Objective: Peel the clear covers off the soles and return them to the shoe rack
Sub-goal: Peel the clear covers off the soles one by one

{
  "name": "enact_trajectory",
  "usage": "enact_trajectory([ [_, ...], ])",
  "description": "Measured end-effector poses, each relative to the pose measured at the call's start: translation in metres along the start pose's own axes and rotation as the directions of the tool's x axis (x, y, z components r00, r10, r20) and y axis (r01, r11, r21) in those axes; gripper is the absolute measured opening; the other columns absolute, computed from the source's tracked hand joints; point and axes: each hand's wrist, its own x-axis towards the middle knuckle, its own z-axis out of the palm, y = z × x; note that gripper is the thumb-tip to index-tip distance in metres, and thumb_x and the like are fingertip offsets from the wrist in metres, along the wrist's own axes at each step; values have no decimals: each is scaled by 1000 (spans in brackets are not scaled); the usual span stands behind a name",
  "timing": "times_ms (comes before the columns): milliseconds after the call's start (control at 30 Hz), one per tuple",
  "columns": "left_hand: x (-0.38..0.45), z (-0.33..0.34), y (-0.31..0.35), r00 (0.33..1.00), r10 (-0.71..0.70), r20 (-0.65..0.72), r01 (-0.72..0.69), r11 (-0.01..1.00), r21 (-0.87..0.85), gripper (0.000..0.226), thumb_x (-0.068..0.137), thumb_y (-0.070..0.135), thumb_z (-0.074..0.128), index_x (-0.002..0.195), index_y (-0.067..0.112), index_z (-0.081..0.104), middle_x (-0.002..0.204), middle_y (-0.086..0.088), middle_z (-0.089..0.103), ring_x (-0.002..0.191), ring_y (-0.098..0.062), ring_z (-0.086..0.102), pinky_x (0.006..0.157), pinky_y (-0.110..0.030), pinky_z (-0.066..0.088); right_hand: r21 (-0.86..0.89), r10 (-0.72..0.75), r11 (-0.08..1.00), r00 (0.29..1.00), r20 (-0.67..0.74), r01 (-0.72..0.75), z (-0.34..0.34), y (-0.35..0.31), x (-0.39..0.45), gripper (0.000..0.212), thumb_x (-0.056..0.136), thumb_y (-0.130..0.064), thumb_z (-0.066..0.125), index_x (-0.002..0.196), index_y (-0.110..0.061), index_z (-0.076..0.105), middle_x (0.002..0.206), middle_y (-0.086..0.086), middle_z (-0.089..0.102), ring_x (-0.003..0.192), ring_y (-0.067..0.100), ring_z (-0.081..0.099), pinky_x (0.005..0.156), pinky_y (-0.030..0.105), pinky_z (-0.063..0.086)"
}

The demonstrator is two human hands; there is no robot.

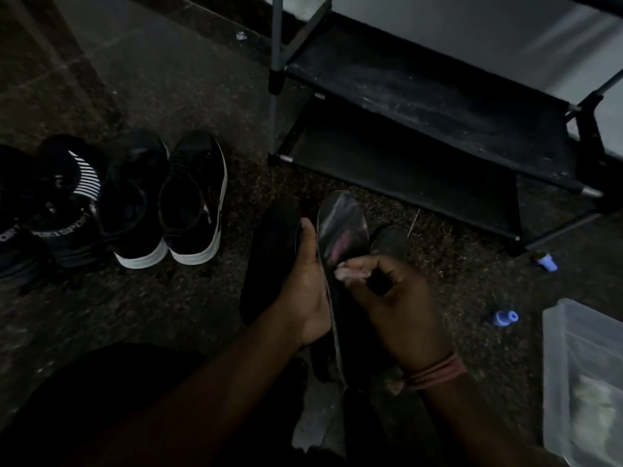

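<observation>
The right hand [397, 298] pinches the clear cover [340, 230] at the sole's [273, 251] edge to peel it, while the left hand [308, 291] grips the sole, steadying it. Both are just before the rack [438, 106]; shoes [161, 203] wait well left of it.

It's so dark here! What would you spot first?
First, the two hands in the middle: the left hand holds a shiny insole while the right hand pinches its clear cover. Next, the white-soled black sneakers on the left, and the black shoe rack top right.
</observation>
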Motion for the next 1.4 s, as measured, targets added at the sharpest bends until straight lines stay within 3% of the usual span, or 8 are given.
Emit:
enact_trajectory([
  [133, 2, -1, -6, 1000, -4, -12, 5, 996, 91, 97, 86, 86, 32, 139, 9, 60, 134, -13, 67, 129, -25, 61, 113, -39, 42, -276, -160, 948, 987, 7, 156, 18, 3, -7, 19, 86, -7, 69, 97, -22, 72, 96, -13, 67, 89, -4, 63, 83, 18, 51],
  [400, 2, 2, -26, 1000, -22, -17, 25, 978, 209, 82, 92, 81, 27, 143, 25, 57, 139, -7, 65, 131, -22, 60, 115, -45, 41, -415, -145, 908, 972, -187, 56, 0, 11, -1, 23, 82, 0, 69, 92, -20, 76, 93, -6, 71, 84, 4, 64, 83, 12, 48],
  [533, 2, 1, -20, 997, 2, -72, 13, 979, 205, 88, 89, 84, 29, 133, 18, 67, 128, -10, 71, 120, -23, 67, 104, -40, 49, -325, -85, 944, 995, -54, 63, 12, 0, -7, 23, 84, -2, 69, 95, -20, 77, 92, -10, 73, 85, -1, 65, 78, 4, 46],
  [767, 1, 6, -28, 993, -54, -109, 84, 953, 293, 75, 92, 80, 28, 127, 28, 70, 123, -5, 74, 115, -20, 70, 97, -38, 54, -498, -146, 866, 977, -157, 49, -3, 15, 1, 20, 83, -2, 66, 86, -19, 76, 90, -3, 74, 79, 10, 68, 72, 10, 45],
  [933, 5, -1, -22, 986, -13, -166, 54, 968, 244, 93, 83, 89, 34, 133, 18, 67, 132, -11, 69, 124, -25, 65, 112, -45, 44, -250, -28, 968, 998, -55, 13, 8, 5, -2, 16, 86, -8, 70, 91, -22, 78, 90, -13, 75, 83, -5, 66, 77, 9, 49],
  [1100, -1, 8, -31, 993, -84, -85, 105, 954, 281, 77, 93, 79, 26, 137, 29, 63, 132, -7, 69, 124, -25, 65, 111, -50, 46, -410, 28, 899, 954, -298, -154, -21, 28, 7, 7, 88, -14, 69, 87, -21, 72, 85, -2, 73, 75, 14, 69, 69, 25, 52],
  [1267, 1, 3, -19, 973, 1, -230, 70, 951, 300, 85, 86, 85, 32, 126, 20, 71, 117, -8, 76, 108, -22, 73, 94, -38, 56, -272, -26, 962, 999, -47, 12, 15, 6, -4, 22, 87, -4, 64, 90, -21, 76, 90, -14, 73, 85, -5, 66, 80, 12, 50],
  [1400, -4, 11, -24, 972, 0, -236, 89, 925, 369, 73, 89, 81, 33, 118, 29, 74, 113, -5, 77, 106, -20, 73, 96, -41, 57, -340, 8, 938, 986, -166, -65, -6, 21, 4, 23, 81, -3, 65, 88, -21, 77, 90, -8, 75, 84, 5, 70, 81, 20, 54],
])
